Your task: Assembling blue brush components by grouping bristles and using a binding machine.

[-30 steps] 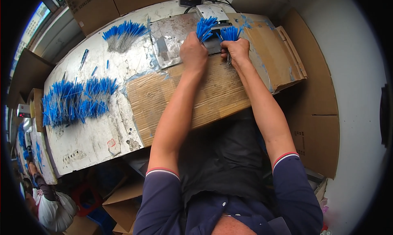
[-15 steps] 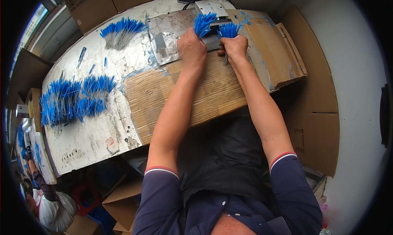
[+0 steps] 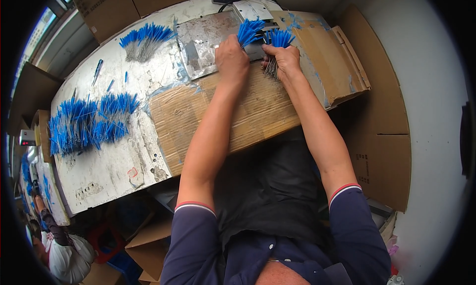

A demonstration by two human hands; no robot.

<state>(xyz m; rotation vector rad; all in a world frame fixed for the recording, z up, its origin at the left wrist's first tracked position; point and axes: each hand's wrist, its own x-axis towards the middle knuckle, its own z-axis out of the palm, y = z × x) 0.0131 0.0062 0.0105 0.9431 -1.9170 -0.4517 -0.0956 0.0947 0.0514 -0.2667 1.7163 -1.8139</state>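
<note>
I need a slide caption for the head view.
Left hand and right hand each hold blue-tipped strands above a table.

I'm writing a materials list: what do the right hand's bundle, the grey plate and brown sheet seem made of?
Bundle in the right hand: blue ends look plastic, evenly coloured; thin grey stems, perhaps metal wire. Grey plate: probably bare metal, scuffed, with bright reflections. Brown sheet: likely corrugated cardboard, slightly shiny, with ridges showing.

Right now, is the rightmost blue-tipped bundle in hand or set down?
In hand: the right hand holds the bundle, thumb across it, blue ends above, grey ends below.
</note>
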